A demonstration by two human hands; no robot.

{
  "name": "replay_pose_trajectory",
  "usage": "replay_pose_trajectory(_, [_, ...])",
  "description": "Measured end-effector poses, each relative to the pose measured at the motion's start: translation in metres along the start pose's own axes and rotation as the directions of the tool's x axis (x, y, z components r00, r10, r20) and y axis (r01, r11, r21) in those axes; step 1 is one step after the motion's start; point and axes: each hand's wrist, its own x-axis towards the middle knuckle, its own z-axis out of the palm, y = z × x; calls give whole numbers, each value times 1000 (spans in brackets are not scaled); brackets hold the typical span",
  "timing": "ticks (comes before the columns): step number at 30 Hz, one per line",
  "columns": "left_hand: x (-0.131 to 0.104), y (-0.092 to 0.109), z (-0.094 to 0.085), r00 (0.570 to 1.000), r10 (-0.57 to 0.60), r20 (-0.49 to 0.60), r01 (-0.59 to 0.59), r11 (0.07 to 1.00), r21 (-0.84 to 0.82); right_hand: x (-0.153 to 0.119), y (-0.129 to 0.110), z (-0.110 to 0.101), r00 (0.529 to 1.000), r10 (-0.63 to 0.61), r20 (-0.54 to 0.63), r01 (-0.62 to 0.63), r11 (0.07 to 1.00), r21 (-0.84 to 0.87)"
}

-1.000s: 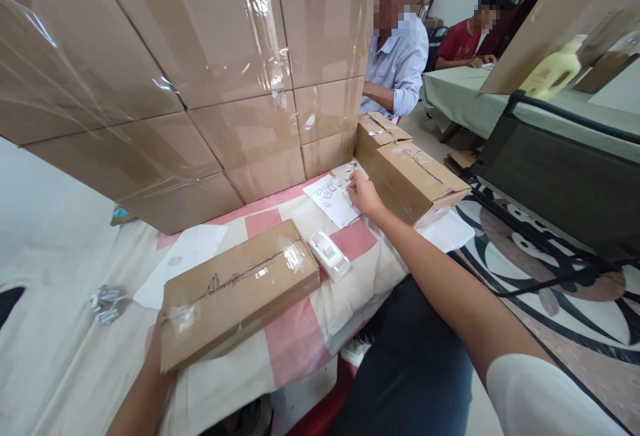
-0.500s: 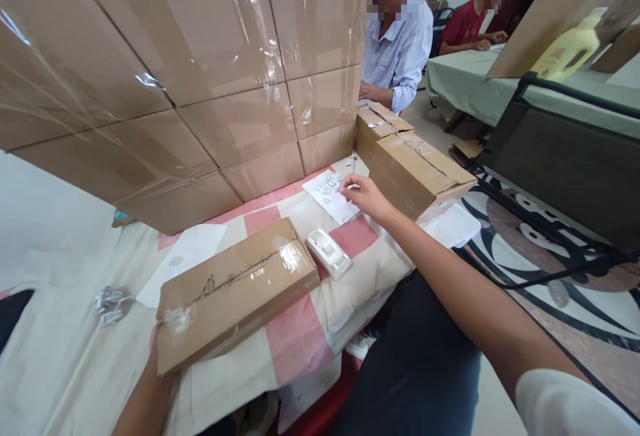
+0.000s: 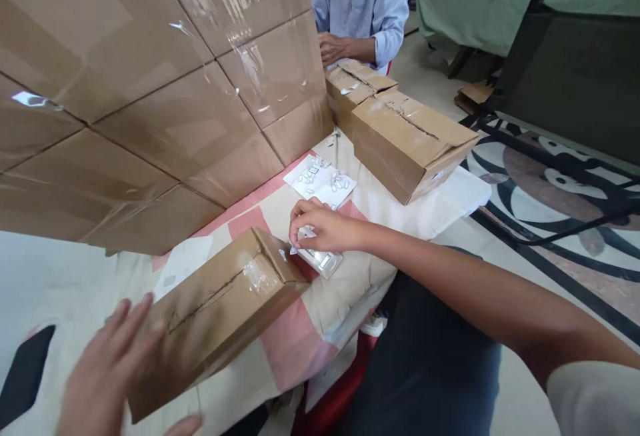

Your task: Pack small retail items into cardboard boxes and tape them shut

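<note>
My right hand is over a white plastic object on the cloth. Its fingers pinch a small white piece close to the end of a taped cardboard box. What the rest of the piece looks like is hidden by the fingers. My left hand, blurred, is at the near left end of that box with fingers spread; whether it touches the box I cannot tell. Behind my right hand a white sheet carries several small pieces with dark outlines.
A tall wall of taped cartons stands along the far left side. Two more boxes stand at the back right. Beyond them sits a person in a light blue shirt. A dark chair is on the right; a black object lies far left.
My right hand has come from the white sheet toward me, to the box's end, with a small white piece. My left hand has come up from under the box's side, and the box has turned.
</note>
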Motion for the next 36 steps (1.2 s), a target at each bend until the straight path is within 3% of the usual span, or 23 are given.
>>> replay_pose_trajectory(2, [5,1,8,998,-59,-29,60,998,36,-1,-1,-3,1000,1,13,-1,1000,25])
replay_pose_trajectory(7, [2,-25,18,996,61,61,-63,998,31,-3,-15,-1,1000,0,-21,4,982,191])
replay_pose_trajectory(10, [-2,-35,14,990,111,82,-115,992,44,-4,-27,9,997,68,44,-81,881,465])
replay_pose_trajectory(12, [-2,-34,12,986,130,100,-136,989,54,-4,-31,20,988,93,125,-147,824,547])
replay_pose_trajectory(15, [2,-31,12,984,156,91,-161,986,53,-5,-30,37,982,99,164,-164,874,457])
replay_pose_trajectory(19, [3,-28,13,983,172,57,-175,983,61,-5,-25,48,990,69,121,-103,944,312])
replay_pose_trajectory(27, [4,-26,13,988,143,62,-145,989,39,-4,-25,45,983,72,167,-132,917,376])
replay_pose_trajectory(36, [4,-32,11,985,151,82,-155,987,50,-5,-32,46,980,111,167,-144,969,201])
